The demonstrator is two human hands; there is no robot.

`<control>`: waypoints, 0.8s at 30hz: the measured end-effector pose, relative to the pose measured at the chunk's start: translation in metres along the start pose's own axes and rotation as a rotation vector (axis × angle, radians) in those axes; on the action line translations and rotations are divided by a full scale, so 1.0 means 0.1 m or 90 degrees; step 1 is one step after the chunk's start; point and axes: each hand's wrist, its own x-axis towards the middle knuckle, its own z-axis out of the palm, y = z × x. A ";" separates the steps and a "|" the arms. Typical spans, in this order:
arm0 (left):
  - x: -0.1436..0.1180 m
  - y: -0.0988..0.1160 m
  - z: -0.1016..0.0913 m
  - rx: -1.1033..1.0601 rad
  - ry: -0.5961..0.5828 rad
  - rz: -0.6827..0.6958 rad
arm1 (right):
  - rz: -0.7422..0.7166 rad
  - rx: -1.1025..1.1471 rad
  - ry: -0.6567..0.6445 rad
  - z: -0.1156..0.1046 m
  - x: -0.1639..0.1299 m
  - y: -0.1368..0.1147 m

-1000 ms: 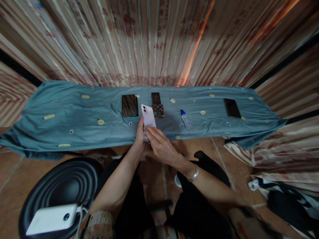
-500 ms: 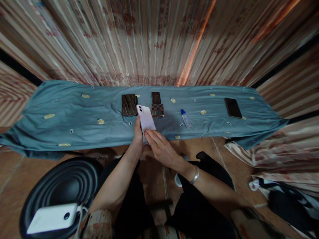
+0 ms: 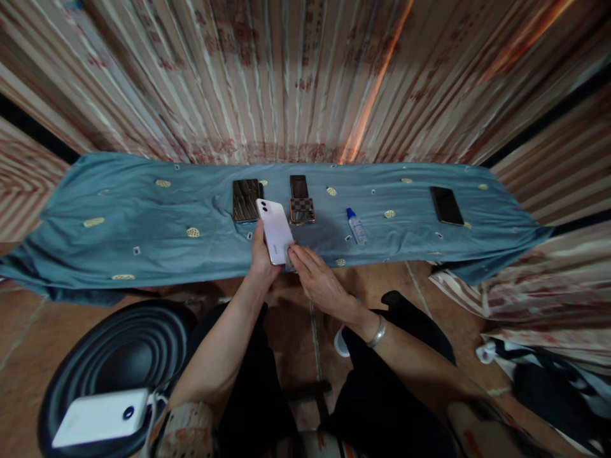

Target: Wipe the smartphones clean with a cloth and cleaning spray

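The tabletop [image 3: 112,245] is covered by a blue-green cloth [image 3: 214,257], dotted with yellow motifs and draped over the left and right edges. Left of centre, a dark flat case [image 3: 245,198] is laid nearer the far edge. By the middle, a checkered item [image 3: 302,209] is set below a dark square piece [image 3: 299,186] — whether they are joined cannot be told. A blue-capped bottle [image 3: 356,228] is laid rightward, nearer the near edge; a black phone [image 3: 447,205] is placed toward the right edge.

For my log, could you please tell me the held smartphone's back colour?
The smartphone's back is pale lilac, best seen in the head view.
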 end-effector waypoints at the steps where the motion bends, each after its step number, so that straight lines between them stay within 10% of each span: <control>1: 0.00 0.00 0.00 0.000 -0.004 0.000 | 0.004 0.009 0.000 0.01 -0.01 0.02; 24: -0.10 -0.06 -0.01 0.034 -0.041 -0.050 | 0.128 0.127 0.039 0.05 0.11 0.19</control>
